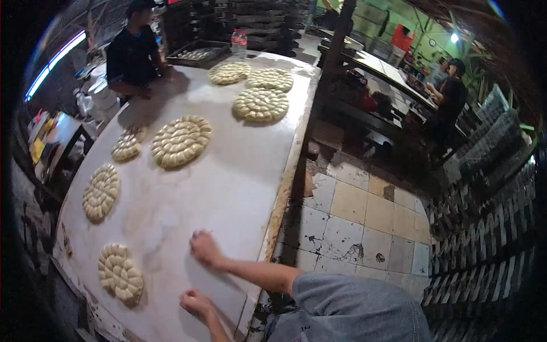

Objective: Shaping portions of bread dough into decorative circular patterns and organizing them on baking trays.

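Note:
Both of my hands are over the near part of a pale, flour-dusted worktable (228,188). My left hand (195,302) is low in the picture with its fingers curled in. Farther up the table, my right hand (206,249) is also curled and slightly blurred. Whatever lies inside or under the fingers, if anything, is hidden. Nearest to my left hand is a round cluster of dough pieces (120,275), apart from it. Similar dough rounds lie beyond: one at the left edge (101,194), a small one (129,142) and a large one (181,142).
Three more dough rounds (261,105) sit at the far end, near a bottle (239,44) and a dark tray (196,54) of small pieces. A person (134,54) stands at the far left side. Slatted racks (484,256) line the right, past the tiled floor (364,228).

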Tool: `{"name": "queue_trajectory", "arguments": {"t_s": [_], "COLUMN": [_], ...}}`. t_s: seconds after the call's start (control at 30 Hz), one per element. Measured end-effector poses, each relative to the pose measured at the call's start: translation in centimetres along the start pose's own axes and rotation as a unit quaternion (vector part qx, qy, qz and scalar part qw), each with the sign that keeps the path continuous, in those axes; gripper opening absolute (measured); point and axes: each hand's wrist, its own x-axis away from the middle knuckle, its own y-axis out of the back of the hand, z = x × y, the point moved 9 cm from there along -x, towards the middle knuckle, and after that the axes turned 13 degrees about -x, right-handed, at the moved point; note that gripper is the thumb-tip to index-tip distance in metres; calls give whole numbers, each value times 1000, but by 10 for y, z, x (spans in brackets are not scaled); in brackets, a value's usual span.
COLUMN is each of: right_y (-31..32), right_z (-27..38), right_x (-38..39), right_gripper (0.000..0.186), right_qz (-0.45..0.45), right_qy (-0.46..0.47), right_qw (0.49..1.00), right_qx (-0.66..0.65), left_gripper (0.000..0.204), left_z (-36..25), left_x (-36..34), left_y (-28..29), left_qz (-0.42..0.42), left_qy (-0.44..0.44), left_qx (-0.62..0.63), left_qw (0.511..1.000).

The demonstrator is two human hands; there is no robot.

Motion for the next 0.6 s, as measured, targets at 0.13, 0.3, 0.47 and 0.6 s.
{"name": "queue_trajectory", "arguments": {"t_s": [0.13, 0.3, 0.47, 0.6], "right_y": [65, 116, 22, 11], "right_z": [17, -39, -45, -57], "right_x": [84, 13, -34, 37], "right_gripper": [17, 17, 6, 7], "right_qz": [7, 18, -22, 33], "right_qy": [228, 130, 76, 168], "right_qw": [973, 990, 995, 967], "right_qx": [-17, 59, -55, -189], "left_gripper": [22, 18, 10, 5], "left_z": [-12, 124, 58, 14], "left_x": [89, -6, -43, 29], "left_y": [48, 52, 34, 58], "left_qz": [-19, -195, -48, -58], "left_qy": [-156, -98, 193, -73], "left_qx": [-111, -290, -1, -47], "left_qw": [981, 932, 980, 995]}}
